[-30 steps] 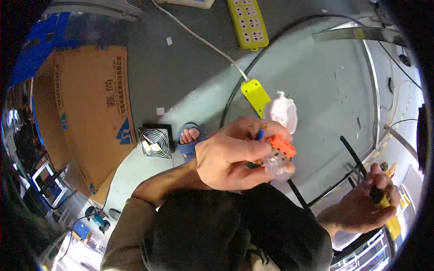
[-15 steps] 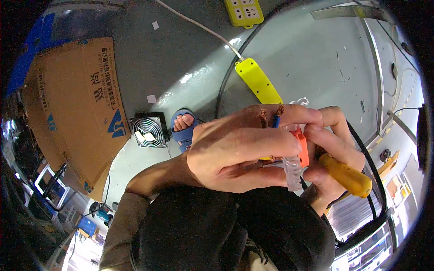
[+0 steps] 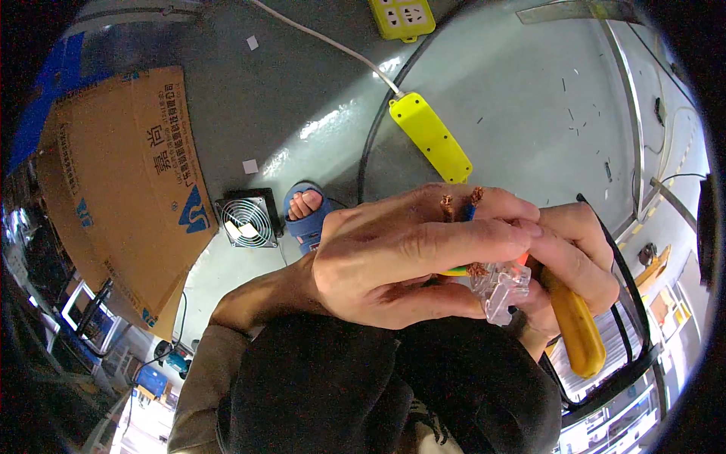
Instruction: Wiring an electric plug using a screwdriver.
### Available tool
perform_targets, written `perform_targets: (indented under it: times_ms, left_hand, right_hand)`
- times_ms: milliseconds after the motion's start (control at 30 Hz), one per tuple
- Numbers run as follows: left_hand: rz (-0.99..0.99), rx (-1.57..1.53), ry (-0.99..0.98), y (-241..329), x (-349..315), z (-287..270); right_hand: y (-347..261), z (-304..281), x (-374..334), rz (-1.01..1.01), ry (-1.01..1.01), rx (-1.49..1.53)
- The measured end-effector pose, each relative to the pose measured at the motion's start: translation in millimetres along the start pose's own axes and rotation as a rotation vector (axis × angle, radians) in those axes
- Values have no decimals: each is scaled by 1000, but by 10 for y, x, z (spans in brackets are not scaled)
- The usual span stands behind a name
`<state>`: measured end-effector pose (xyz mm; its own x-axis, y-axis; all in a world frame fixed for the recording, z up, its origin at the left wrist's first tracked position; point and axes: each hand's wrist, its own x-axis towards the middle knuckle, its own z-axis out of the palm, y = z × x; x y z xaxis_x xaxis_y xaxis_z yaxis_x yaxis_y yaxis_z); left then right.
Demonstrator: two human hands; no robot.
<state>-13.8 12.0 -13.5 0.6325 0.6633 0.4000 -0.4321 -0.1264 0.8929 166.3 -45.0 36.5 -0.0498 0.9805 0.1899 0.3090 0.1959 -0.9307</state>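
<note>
My left hand (image 3: 401,257) is closed around wires with stripped copper ends and a clear plastic connector piece (image 3: 503,291). Two copper ends (image 3: 475,197) poke up between its fingers, one beside blue insulation. A third bare end lies near the clear piece, beside a yellow-green wire (image 3: 456,271). My right hand (image 3: 578,250) is curled around a yellow tool handle (image 3: 578,325), its other end hidden. The fingertips of both hands meet over the connector, where a sliver of an orange part (image 3: 523,259) shows.
Beyond my hands, a yellow-green power strip (image 3: 431,136) lies on the grey floor, with another strip (image 3: 404,17) farther off. A black cable (image 3: 370,140) curves past. To the left are a large cardboard sheet (image 3: 128,189), a small fan (image 3: 247,221) and my blue sandal (image 3: 306,223).
The yellow handle has swung to point more toward me. The clear piece has turned, and the orange part is now mostly covered by fingers. My right hand has shifted slightly.
</note>
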Motion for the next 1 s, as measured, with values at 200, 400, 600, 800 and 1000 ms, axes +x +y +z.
perform_targets:
  times_ms: [200, 400, 600, 800, 1000]
  left_hand:
    - [-36, -9, -57, 111, 136, 85]
    - [26, 13, -100, 7, 135, 3]
    - [-76, -12, 25, 103, 71, 102]
    - [-110, 17, 32, 115, 114, 173]
    - [-89, 77, 12, 106, 101, 128]
  right_hand:
    - [-181, -96, -56, -14, 72, -121]
    - [-120, -30, -96, -37, 151, -148]
    - [-138, -155, -151, 118, 63, 62]
    - [-77, -178, -122, 52, 70, 150]
    - [-55, -155, -79, 16, 18, -14]
